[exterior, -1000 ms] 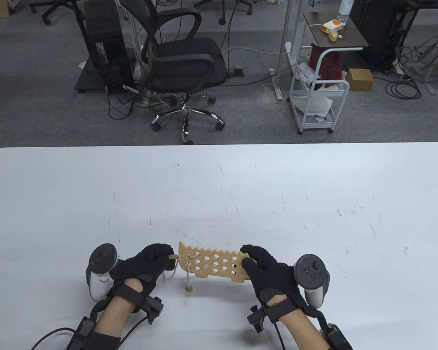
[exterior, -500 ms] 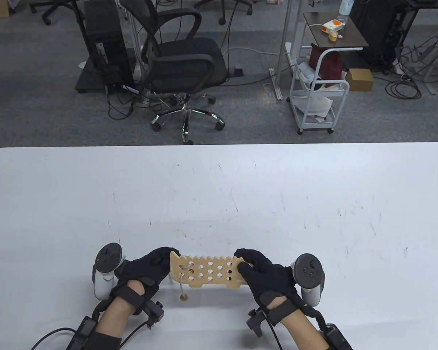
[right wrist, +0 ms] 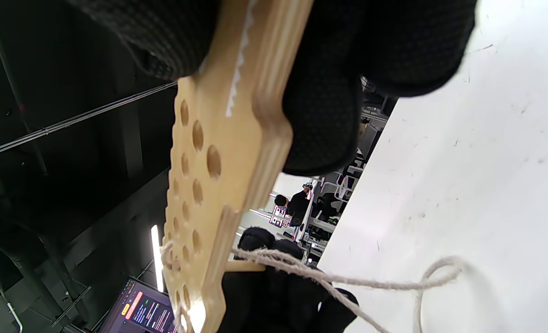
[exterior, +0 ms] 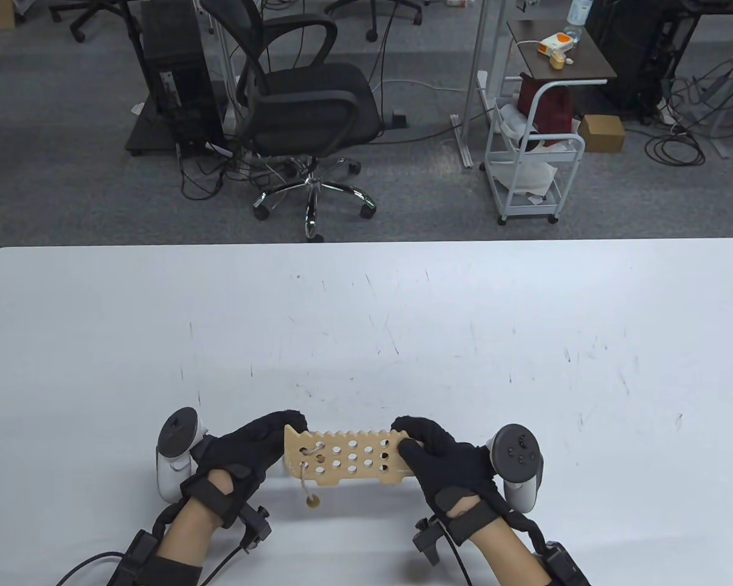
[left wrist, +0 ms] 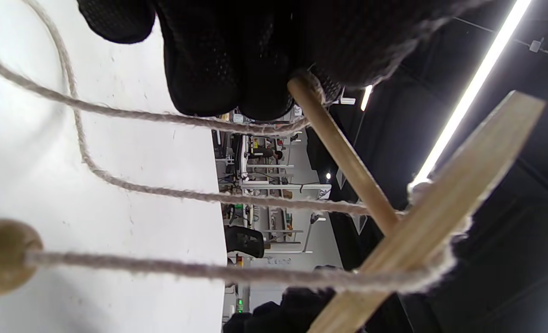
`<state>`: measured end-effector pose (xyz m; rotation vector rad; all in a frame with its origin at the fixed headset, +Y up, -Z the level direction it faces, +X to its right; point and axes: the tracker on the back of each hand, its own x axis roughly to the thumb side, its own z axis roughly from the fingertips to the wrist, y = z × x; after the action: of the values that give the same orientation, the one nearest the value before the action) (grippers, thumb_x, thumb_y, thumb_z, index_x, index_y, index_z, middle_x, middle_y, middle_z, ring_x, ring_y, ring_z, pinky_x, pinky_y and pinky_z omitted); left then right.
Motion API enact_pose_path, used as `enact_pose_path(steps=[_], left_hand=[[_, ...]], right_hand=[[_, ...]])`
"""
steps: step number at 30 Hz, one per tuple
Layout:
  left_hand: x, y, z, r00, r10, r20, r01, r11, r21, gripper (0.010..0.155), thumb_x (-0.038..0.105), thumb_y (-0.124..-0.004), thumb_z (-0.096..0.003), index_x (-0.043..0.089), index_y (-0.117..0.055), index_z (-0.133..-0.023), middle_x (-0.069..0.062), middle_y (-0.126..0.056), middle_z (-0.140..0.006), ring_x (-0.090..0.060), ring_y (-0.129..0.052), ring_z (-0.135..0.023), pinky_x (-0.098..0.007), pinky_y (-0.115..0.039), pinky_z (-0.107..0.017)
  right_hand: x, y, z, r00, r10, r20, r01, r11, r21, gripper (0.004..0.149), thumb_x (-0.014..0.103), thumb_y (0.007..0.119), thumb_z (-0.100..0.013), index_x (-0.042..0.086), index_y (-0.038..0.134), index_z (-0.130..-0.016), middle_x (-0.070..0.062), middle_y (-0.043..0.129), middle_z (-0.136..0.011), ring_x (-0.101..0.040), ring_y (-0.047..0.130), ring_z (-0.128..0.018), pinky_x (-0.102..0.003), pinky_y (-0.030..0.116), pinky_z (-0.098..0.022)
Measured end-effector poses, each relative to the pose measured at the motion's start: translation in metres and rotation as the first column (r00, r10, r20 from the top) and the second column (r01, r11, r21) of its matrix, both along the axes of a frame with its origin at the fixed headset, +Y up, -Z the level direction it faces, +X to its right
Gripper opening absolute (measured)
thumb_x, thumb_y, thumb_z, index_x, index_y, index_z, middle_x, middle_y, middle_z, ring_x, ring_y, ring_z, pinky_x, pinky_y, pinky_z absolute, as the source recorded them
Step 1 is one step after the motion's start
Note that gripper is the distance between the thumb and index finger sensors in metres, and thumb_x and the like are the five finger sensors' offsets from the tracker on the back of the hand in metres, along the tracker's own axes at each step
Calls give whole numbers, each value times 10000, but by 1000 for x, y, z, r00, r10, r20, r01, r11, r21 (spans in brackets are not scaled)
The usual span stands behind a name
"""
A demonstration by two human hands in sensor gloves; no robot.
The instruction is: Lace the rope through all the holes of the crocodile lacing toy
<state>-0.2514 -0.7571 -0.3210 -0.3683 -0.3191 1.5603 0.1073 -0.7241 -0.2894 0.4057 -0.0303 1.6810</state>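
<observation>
Your right hand is gripping the crocodile lacing board by its end, lifted above the table. Your left hand is pinching the wooden needle against the far end, rope trailing below to a bead.

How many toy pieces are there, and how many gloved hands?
Wooden crocodile board: 1
Rope: 1
Wooden bead: 1
Wooden needle stick: 1
Gloved hands: 2, left hand and right hand
Total: 6
</observation>
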Motion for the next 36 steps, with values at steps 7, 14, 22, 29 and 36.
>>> enact_pose_path(steps=[7,14,22,29,36], left_hand=[[2,-2,1,998,59,27,-58,998,-17,572,540,-740,-461,274,-818,-961,2,-891,-958,-283,-917,-831,-549,-628,-727],[12,-3,5,989,96,111,-92,995,-36,646,627,-700,-449,296,-767,-1000,-5,-883,-978,-300,-904,-846,-547,-622,-733],[19,-1,9,976,137,171,-133,991,-35,672,658,-695,-441,337,-715,-1031,0,-873,-994,-308,-888,-862,-549,-614,-739],[26,1,12,963,174,208,-168,985,-47,688,668,-698,-437,356,-674,-1050,-2,-906,-967,-306,-897,-857,-549,-619,-736],[25,0,12,967,159,199,-155,987,-39,704,670,-697,-440,355,-638,-1067,-1,-871,-994,-315,-870,-878,-553,-606,-742]], right_hand=[[0,0,0,1000,3,1,-3,1000,0,470,317,761,-463,110,726,-883,-81,947,-703,-289,1037,-514,-480,788,-428],[1,0,-1,999,26,22,-26,1000,-3,468,315,761,-463,109,726,-882,-83,946,-703,-289,1037,-514,-478,788,-428],[1,-1,0,999,39,29,-39,999,-1,468,315,762,-463,109,727,-882,-85,946,-703,-290,1036,-514,-482,786,-429],[1,-1,-1,998,46,41,-46,999,-2,468,316,759,-464,112,725,-883,-82,945,-706,-290,1035,-517,-480,786,-430],[1,0,0,999,35,36,-36,999,15,467,315,764,-462,117,725,-884,-82,943,-710,-290,1033,-520,-483,784,-434]])
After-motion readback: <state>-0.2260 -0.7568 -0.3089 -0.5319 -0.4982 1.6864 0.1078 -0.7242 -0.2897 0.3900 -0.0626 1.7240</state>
